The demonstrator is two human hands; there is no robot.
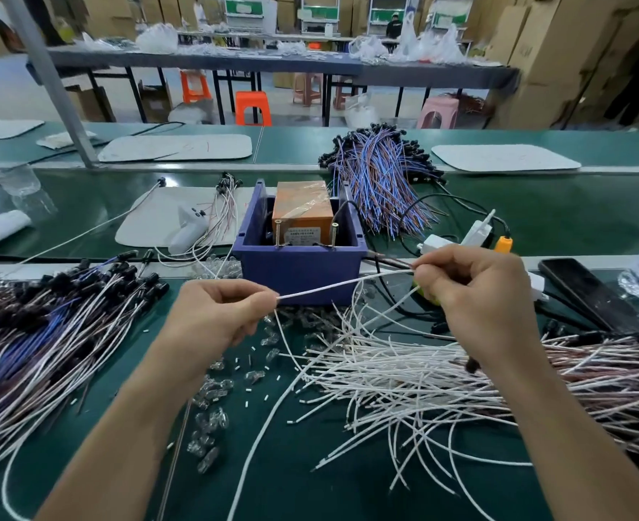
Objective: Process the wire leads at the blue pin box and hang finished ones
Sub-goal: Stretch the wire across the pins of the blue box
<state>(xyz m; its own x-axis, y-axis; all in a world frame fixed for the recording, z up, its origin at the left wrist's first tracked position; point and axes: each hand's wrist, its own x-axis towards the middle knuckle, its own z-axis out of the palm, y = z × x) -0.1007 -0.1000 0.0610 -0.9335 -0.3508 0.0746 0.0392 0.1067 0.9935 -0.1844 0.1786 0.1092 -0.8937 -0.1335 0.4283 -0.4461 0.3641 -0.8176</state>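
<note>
While the left hand point(220, 314) and right hand point(476, 295) each pinch an end of one wire point(344, 283), stretched just at 6 o'clock of the box point(299, 272), a slack pinch could drop it into the pile point(404, 374) at 4 o'clock. The label point(303, 235) on the orange unit point(303, 203) is too blurred to read.

Green surface point(122, 426), layout referenced to the blue pin box point(299, 272) at centre; loose white wire leads point(404, 381) at 4 o'clock; black-capped lead bundle point(39, 332) at 8 o'clock; blue-and-brown wire bundle point(382, 182) at 1 o'clock; small clear bulbs point(216, 389) at 6 o'clock; black phone point(588, 295) at 3 o'clock; white mat point(149, 220) at 10 o'clock.
</note>
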